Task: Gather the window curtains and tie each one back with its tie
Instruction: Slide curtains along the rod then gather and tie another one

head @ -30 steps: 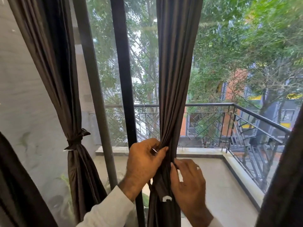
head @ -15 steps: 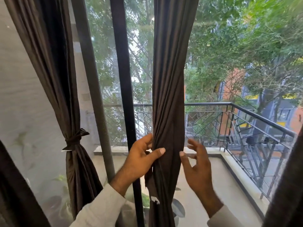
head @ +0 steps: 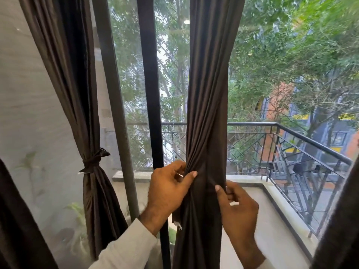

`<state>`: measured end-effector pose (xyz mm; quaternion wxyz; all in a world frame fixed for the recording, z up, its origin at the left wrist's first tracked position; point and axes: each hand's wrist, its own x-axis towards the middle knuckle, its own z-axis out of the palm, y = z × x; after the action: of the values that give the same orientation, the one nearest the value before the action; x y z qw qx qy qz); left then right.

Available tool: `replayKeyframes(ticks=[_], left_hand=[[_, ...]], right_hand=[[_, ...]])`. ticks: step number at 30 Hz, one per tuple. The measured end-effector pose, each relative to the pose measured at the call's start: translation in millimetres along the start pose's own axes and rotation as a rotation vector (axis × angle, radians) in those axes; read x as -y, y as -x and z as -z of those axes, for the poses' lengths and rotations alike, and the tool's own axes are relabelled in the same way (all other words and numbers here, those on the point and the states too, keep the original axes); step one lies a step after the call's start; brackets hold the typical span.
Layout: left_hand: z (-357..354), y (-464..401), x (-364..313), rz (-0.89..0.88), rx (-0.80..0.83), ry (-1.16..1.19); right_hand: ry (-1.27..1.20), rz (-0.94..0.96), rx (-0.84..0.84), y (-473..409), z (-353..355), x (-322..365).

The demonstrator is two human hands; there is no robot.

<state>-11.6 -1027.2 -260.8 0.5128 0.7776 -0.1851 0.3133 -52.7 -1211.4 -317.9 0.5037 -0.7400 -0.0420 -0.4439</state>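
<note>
Curtain (head: pixel 206 113) between both hands' grip.

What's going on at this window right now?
A person is gathering the middle curtain with both hands. The left hand pinches its bunched folds and the right hand grips its other edge. No tie is around it yet. The curtain on the left is already tied back with its tie.

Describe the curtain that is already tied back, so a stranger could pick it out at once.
Start at the black window post in the middle and look left. The tied curtain hangs there beside the grey wall. Unlike the middle curtain the hands hold, it is cinched by a knotted tie.
</note>
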Motion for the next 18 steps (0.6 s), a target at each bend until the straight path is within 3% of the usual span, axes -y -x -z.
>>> replayKeyframes(ticks=[4,9,15,16,18], left_hand=[[-9,8,-4,0.0,0.034,0.046],[-12,11,-8,-0.033,0.107,0.151],[-2,9,-10,-0.078,0.16,0.058],[0,6,-8,-0.061,0.166,0.054],[6,0,-4,0.02,0.24,0.169]], right_hand=[[0.289,0.423,0.152,21,-4,-2],[0.305,0.374,0.219,24,-7,-12],[0.258,0.611,0.449,16,6,-8],[0.188,0.603,0.48,12,8,-8],[0.012,0.402,0.395,5,12,-10]])
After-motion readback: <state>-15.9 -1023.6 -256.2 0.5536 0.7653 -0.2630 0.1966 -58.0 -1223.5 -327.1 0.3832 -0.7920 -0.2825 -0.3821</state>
